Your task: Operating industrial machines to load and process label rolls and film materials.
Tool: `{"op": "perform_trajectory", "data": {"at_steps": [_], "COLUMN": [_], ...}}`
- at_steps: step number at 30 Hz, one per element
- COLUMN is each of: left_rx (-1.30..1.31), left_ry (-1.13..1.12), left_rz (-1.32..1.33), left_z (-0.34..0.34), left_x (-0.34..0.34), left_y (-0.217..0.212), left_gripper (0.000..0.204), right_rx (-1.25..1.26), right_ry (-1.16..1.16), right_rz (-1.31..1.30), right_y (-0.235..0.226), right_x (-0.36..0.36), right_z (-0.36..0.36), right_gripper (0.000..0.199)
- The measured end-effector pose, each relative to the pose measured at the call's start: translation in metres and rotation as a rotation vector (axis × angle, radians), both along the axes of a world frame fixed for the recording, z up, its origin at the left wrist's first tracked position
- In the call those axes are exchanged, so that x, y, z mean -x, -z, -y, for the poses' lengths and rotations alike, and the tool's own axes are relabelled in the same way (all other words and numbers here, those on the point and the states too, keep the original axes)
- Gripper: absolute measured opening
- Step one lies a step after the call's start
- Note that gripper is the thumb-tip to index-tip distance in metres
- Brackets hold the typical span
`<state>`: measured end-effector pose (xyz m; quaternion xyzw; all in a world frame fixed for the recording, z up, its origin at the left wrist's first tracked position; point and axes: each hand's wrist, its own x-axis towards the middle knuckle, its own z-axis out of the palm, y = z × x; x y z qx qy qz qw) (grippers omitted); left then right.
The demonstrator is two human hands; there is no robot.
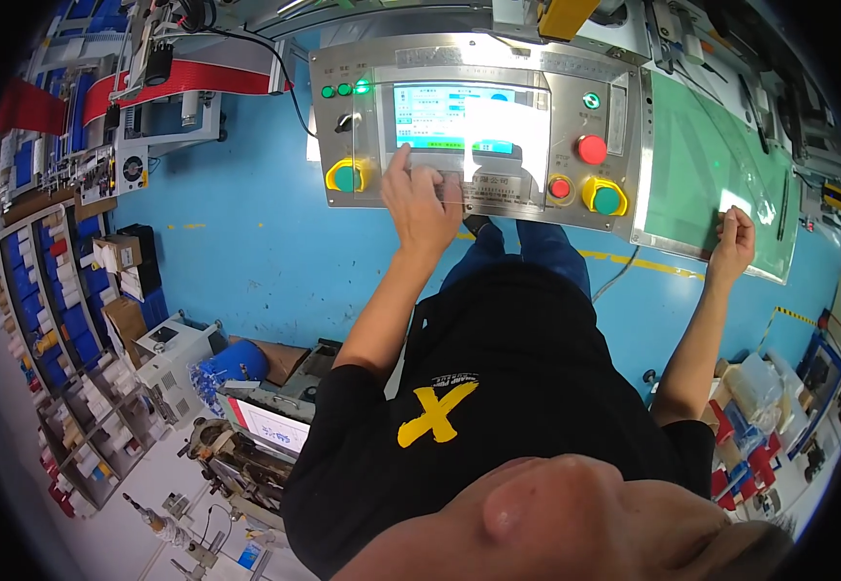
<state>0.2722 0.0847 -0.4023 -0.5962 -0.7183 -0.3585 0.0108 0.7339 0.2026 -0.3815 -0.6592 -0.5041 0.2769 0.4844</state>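
Black shirt sleeves (498, 387) lie nearest, below the control panel (474, 126). Left hand (420, 198) rests flat, fingers extended, on the panel's lower edge just beneath the lit touchscreen (469, 118); it grasps nothing. Right of the panel, right hand (735, 237) is loosely clenched on the green mat (701, 165) edge. Screen operation appears underway, not finished.
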Motion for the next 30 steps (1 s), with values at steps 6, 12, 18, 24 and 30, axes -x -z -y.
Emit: {"op": "perform_trajectory", "data": {"at_steps": [6, 12, 18, 24, 30], "left_rx": [0.066, 0.023, 0.05, 0.052, -0.031], "left_ry": [-0.037, -0.018, -0.013, -0.023, 0.102], "left_rz": [-0.006, -0.006, -0.044, -0.044, 0.011], "left_z": [0.0, -0.019, -0.039, -0.04, -0.019], "left_x": [0.007, 0.016, 0.022, 0.019, -0.005], "left_y": [-0.005, -0.01, -0.009, -0.012, -0.006], "left_gripper": [0.023, 0.024, 0.025, 0.025, 0.025], "right_rx": [0.006, -0.007, -0.002, -0.007, -0.007], "right_ry": [-0.006, -0.012, -0.01, -0.01, -0.002], "right_rz": [-0.005, 0.001, 0.022, -0.004, -0.038], "right_y": [0.002, 0.002, 0.0, 0.001, 0.002], "right_x": [-0.004, -0.002, 0.0, -0.002, -0.001], "right_z": [-0.001, 0.0, 0.0, 0.0, 0.001], "right_gripper": [0.017, 0.018, 0.017, 0.019, 0.019]}}
